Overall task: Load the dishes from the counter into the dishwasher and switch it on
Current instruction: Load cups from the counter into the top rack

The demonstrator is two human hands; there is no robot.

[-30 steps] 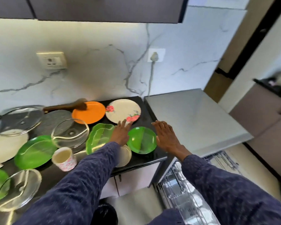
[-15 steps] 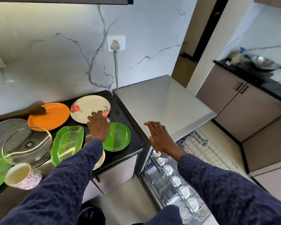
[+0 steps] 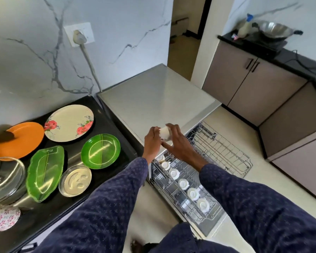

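Dishwasher (image 3: 159, 99) loading is partway through, to judge by the pulled-out upper rack (image 3: 204, 178), where a row of white cups (image 3: 183, 183) already sits upturned along its near side. Both hands meet above the rack's far end, just in front of the machine's steel top. A small white cup (image 3: 165, 133) is between them — the left hand (image 3: 152, 141) has its fingers curled round one side, the right hand (image 3: 179, 143) pinches the other, thumb below and fingers over the top. This looks like the step of carrying one cup across and turning it for the rack.

Next, I judge, the cup needs tipping mouth-down and lowering into the free spot at the far end of the row, beside the cups already placed.

Plenty is left on the black worktop (image 3: 106, 114): a floral plate (image 3: 68, 123), an orange plate (image 3: 20, 139), a round green plate (image 3: 100, 151), a leaf-shaped green dish (image 3: 45, 173), a small glass bowl (image 3: 75, 180) and a flowered mug (image 3: 2, 217).
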